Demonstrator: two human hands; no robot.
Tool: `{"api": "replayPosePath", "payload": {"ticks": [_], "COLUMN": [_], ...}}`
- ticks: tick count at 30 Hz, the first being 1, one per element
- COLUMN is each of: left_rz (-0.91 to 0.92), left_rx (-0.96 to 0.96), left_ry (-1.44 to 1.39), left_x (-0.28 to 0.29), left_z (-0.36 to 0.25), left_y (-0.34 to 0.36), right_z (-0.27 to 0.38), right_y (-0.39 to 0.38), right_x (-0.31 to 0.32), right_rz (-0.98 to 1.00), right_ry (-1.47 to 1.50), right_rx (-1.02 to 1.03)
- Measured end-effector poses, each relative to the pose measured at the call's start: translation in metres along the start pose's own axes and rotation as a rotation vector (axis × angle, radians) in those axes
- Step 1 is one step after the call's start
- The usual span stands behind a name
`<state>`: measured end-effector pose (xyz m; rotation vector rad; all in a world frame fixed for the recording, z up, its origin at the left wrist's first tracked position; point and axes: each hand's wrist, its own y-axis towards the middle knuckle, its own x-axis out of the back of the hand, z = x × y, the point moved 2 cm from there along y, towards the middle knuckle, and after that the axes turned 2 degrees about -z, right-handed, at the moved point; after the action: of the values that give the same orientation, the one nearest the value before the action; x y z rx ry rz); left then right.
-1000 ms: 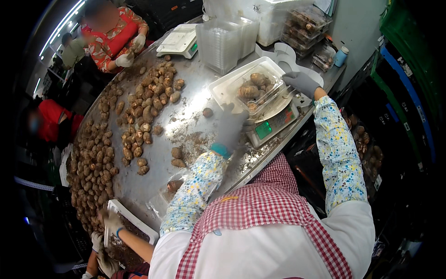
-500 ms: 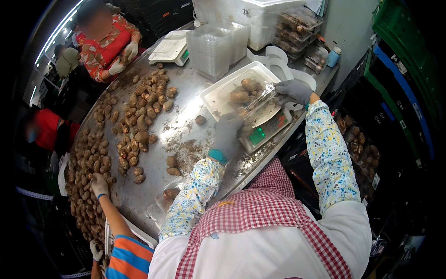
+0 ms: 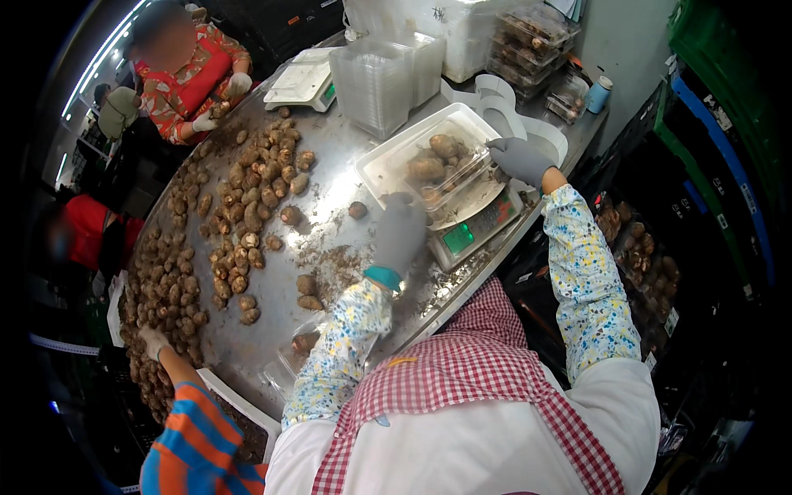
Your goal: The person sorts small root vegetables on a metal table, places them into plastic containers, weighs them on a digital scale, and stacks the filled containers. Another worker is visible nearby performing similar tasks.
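Observation:
A clear plastic box [image 3: 464, 183] with several brown taros [image 3: 426, 169] inside sits in a white tray [image 3: 370, 172] on a digital scale [image 3: 501, 223] with a lit green display. My gloved left hand [image 3: 401, 235] is closed at the box's near left corner, its fingertips partly hidden. On the opposite side my gloved right hand [image 3: 520, 161] has its fingers bent over the right edge of the box's lid. The lid lies over the taros.
Loose taros [image 3: 256, 186] cover the metal table's left side. Beyond the scale stand stacked empty clear boxes [image 3: 371, 87], a second scale [image 3: 301, 81], filled boxes [image 3: 528, 45] and a blue bottle [image 3: 599, 95]. Co-workers' gloved hands [image 3: 154, 340] are at the left.
My right hand has moved slightly up, and the lid's right edge now lies lower over the box. My left hand stays at the near corner. A co-worker's hand at left moved away leftward.

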<state>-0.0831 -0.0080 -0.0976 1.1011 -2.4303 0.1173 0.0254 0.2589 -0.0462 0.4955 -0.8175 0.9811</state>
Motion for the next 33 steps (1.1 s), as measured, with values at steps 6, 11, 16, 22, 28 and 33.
{"api": "replayPosePath", "payload": {"ticks": [6, 11, 16, 22, 28, 33], "left_rz": [-0.058, -0.11, -0.093, -0.071, -0.021, 0.018], "left_rx": [0.174, 0.12, 0.271, 0.299, 0.347, 0.331], "left_ry": [-0.163, -0.156, -0.602, -0.799, -0.641, -0.725], "left_x": [-0.002, 0.002, 0.01, 0.017, 0.027, 0.031], "left_z": [-0.015, -0.019, -0.017, -0.018, -0.033, -0.029], "left_y": [-0.005, -0.016, -0.011, -0.014, -0.007, -0.002], "right_z": [0.008, 0.013, 0.014, 0.014, 0.002, 0.006], "right_y": [-0.006, -0.004, -0.008, -0.01, -0.009, -0.007], "right_x": [-0.005, -0.006, -0.006, 0.0, -0.003, 0.002], "right_rz": [-0.077, -0.055, -0.118, 0.077, 0.066, 0.016], "right_ry": [-0.167, -0.185, 0.008, 0.512, 0.693, 0.84], "right_rx": [-0.005, -0.035, -0.114, -0.307, -0.302, -0.378]}}
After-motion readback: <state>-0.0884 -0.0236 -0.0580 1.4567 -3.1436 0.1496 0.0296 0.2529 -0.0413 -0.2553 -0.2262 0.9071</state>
